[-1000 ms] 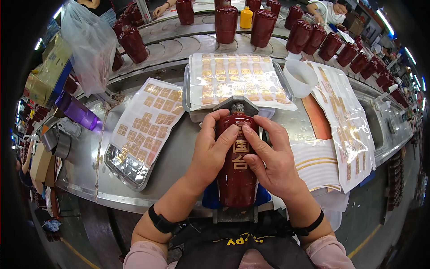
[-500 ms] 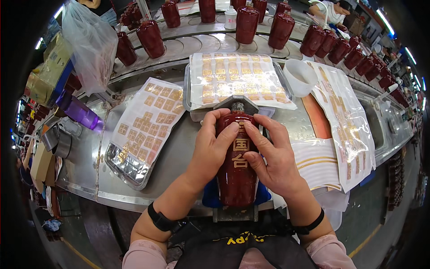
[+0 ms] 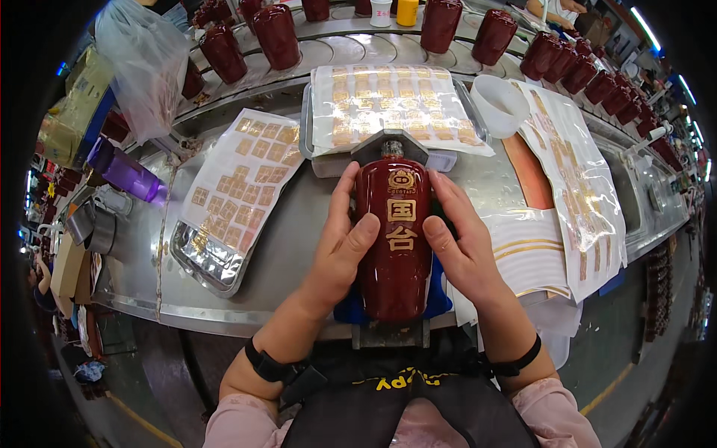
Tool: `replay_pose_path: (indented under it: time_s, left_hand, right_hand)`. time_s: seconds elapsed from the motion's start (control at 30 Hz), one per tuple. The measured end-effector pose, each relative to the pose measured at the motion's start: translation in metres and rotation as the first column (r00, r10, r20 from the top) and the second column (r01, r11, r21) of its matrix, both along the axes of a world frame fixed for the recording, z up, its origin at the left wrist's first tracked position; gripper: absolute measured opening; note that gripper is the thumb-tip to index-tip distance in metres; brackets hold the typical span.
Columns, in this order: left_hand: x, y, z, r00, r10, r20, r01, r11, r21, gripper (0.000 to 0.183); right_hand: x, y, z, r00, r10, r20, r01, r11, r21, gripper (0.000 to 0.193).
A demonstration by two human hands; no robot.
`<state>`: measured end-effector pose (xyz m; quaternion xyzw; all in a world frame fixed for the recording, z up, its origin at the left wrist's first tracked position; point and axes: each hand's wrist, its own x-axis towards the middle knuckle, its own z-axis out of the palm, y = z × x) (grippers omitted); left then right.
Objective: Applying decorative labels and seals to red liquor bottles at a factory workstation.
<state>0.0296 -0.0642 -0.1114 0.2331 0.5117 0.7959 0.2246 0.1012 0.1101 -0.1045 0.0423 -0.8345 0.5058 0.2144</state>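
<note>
A glossy dark red bottle (image 3: 394, 287) with gold lettering and a gold emblem rests in a grey metal cradle (image 3: 390, 337), its neck pointing away from me. Blue cloth (image 3: 439, 297) shows under its lower part. My left hand (image 3: 336, 250) wraps the bottle's left side, thumb resting near the lettering. On the opposite side my right hand (image 3: 467, 250) curves round it, thumb against the front and fingers along the shoulder. Both hands are closed about the bottle, with the gold markings uncovered between them. Some fingertips are hidden behind the glass.
Beyond the bottle, a sheet of gold decals (image 3: 373, 82) covers a metal tray (image 3: 306, 131). Another decal sheet (image 3: 209, 179) lies partly over a tray (image 3: 187, 261) at left. At right are a white bowl (image 3: 502, 108) and a long decal sheet (image 3: 586, 246). Red bottles (image 3: 275, 37) line the conveyor.
Both hands have drawn apart from the upper front to the bottle's sides, uncovering the emblem. The bottles on the conveyor have shifted, and a yellow container has come into view there.
</note>
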Motion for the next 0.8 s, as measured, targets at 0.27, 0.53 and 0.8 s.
replay_pose_path:
  time_s: [0.27,0.53,0.8]
  left_hand:
    - [0.0,0.0,0.001,0.999,0.004,-0.054,-0.006,0.999,-0.047,0.089]
    - [0.004,-0.001,-0.004,0.966,0.087,-0.242,-0.106,0.992,-0.068,0.081]
    - [-0.023,0.002,0.014,0.616,0.153,-0.773,-0.427,0.889,-0.164,0.039]
  right_hand:
    - [-0.001,-0.005,-0.007,1.0,-0.016,0.005,0.017,1.0,-0.026,0.065]
    - [0.0,-0.006,-0.003,1.0,-0.022,0.007,0.022,0.999,-0.023,0.065]
    - [0.002,-0.007,-0.005,0.999,-0.033,0.01,0.032,0.999,0.014,0.067]
